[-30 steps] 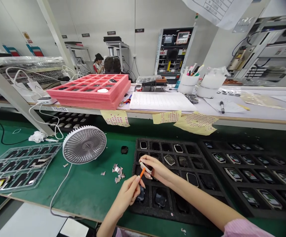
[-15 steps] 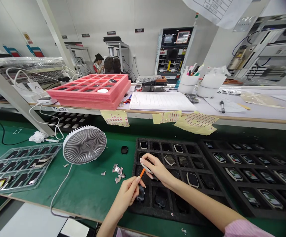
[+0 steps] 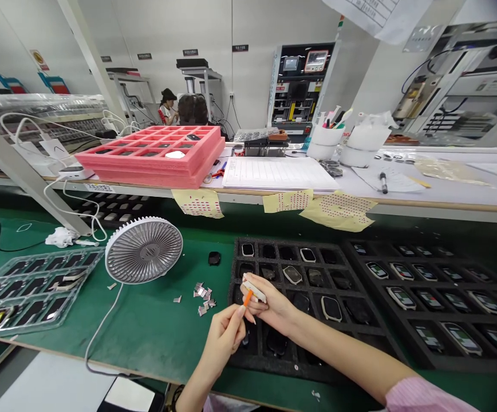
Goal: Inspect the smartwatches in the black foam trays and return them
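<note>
Between the fingers of my left hand (image 3: 226, 333) is a thin orange stick-like tool (image 3: 248, 297), its kind not clear. Its upper end meets the side of a light-coloured smartwatch case (image 3: 257, 290). My right hand (image 3: 277, 308) grips that case, tilted edge-on, above the near left part of a black foam tray (image 3: 296, 368). Smartwatches and dark parts, one being a silver-rimmed watch (image 3: 331, 309), lie in the tray's pockets. Small silvery pieces (image 3: 204, 293) are scattered on the green bench left of the tray.
A round fan (image 3: 144, 252) stands left of my hands, its cable running down the bench. A clear plastic tray (image 3: 29, 286) lies far left. Another black foam tray of watches (image 3: 403, 320) is at right. The shelf above bears a pink foam tray (image 3: 145, 171). A person (image 3: 168, 107) sits far behind.
My right hand has turned the smartwatch case over so its pale edge shows, with the fingers now beneath it. The orange tool stays against it. The view has shifted slightly.
</note>
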Available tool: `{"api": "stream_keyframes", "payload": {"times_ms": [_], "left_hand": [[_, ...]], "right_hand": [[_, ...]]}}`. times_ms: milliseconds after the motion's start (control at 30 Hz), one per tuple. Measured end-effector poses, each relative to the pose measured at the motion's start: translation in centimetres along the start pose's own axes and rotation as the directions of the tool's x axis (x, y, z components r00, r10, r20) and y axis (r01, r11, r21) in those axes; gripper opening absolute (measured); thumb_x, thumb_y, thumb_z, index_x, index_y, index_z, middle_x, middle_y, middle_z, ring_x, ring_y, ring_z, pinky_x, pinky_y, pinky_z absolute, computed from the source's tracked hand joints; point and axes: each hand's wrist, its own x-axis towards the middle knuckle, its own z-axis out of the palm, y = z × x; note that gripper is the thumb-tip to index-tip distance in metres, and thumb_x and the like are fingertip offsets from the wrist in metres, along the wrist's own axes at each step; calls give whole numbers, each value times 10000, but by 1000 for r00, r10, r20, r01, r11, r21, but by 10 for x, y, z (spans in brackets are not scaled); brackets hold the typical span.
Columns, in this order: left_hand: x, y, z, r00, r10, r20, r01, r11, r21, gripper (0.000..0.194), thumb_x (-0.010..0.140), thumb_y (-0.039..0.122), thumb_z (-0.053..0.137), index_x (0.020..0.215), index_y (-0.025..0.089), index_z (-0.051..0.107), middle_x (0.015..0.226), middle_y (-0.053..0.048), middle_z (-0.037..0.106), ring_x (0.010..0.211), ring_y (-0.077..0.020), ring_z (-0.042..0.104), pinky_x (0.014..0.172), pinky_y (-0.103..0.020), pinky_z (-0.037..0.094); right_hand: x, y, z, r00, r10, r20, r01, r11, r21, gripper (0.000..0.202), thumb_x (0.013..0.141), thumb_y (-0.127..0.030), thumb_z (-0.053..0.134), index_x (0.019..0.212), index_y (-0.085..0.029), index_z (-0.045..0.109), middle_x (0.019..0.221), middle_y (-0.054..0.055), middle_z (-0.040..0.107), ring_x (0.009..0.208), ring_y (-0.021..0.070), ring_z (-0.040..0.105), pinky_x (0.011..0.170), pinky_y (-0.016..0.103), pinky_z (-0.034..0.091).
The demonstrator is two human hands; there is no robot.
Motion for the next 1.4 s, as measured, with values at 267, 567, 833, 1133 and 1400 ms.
{"api": "stream_keyframes", "payload": {"times_ms": [267,567,833,1133,1400], "left_hand": [[3,5,1,999,1,-37,0,1000,8,545,793,689,497,685,158,549,373,114,280,315,-32,172,319,-164,170],[10,11,4,987,31,-156,-20,997,74,521,724,684,580,625,193,437,436,110,271,351,-34,192,336,-181,129],[0,13,-41,920,112,-375,-3,960,281,453,781,615,507,617,205,408,482,88,285,407,-65,239,413,-198,204],[2,2,-66,933,107,-343,209,614,761,361,867,438,376,734,190,601,627,-42,631,559,-186,560,557,-243,339],[7,5,-67,936,60,-348,245,600,762,421,881,474,330,895,180,631,698,-77,678,612,-231,607,553,-250,327]], "right_hand": [[-5,1,-1,995,-62,-84,59,997,-46,358,763,-431,710,675,-183,469,422,-107,402,334,11,195,379,199,125],[-9,12,1,980,-107,-165,35,920,-390,297,780,-475,639,896,-230,519,591,-69,502,418,65,398,387,186,227],[-2,-1,-37,897,-415,-154,190,675,-713,264,864,-475,536,982,-242,574,681,-42,505,516,110,463,447,224,364],[12,18,-43,946,-324,-5,103,314,-944,219,872,-275,521,957,-189,703,767,34,698,642,161,594,587,265,428],[16,-2,-51,970,-234,62,117,229,-966,226,889,-227,522,938,-191,739,907,54,744,781,191,649,712,296,478]]}}
